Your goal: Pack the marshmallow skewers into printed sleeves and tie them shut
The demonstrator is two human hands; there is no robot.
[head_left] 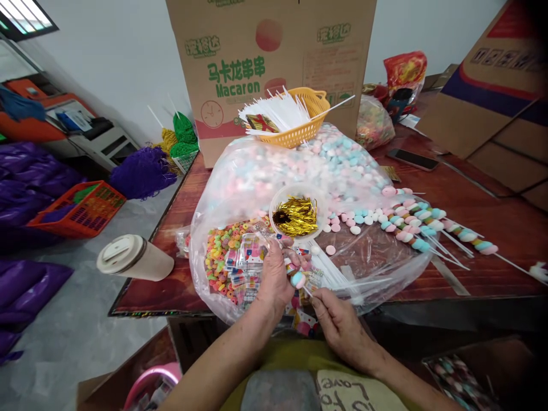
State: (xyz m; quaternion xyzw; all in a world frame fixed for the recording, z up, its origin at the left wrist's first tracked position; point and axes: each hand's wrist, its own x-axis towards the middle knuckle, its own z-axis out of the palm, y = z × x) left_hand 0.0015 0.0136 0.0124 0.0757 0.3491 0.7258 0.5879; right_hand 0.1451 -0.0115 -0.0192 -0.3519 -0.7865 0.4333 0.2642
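Observation:
My left hand (pixel 278 268) is closed around a skewer of pastel candies (pixel 296 278), whose upper part is hidden by the fingers. My right hand (pixel 336 319) pinches the white stick at the skewer's lower end. Just above my left hand is a round clear tub with gold tinsel strips (pixel 299 216). Ring-shaped colourful candies (pixel 220 251) and small printed wrappers (pixel 246 265) lie to the left of it. White sticks (pixel 327 271) lie on the plastic beside my hands. Finished-looking candy skewers (pixel 413 222) are piled to the right.
A large plastic bag of pastel candies (pixel 274 165) covers the table's middle. Behind it are a yellow basket of sticks (pixel 295 134) and a carton (pixel 240 34). A lidded cup (pixel 137 258) stands at the left edge; a phone (pixel 413 159) lies at the right.

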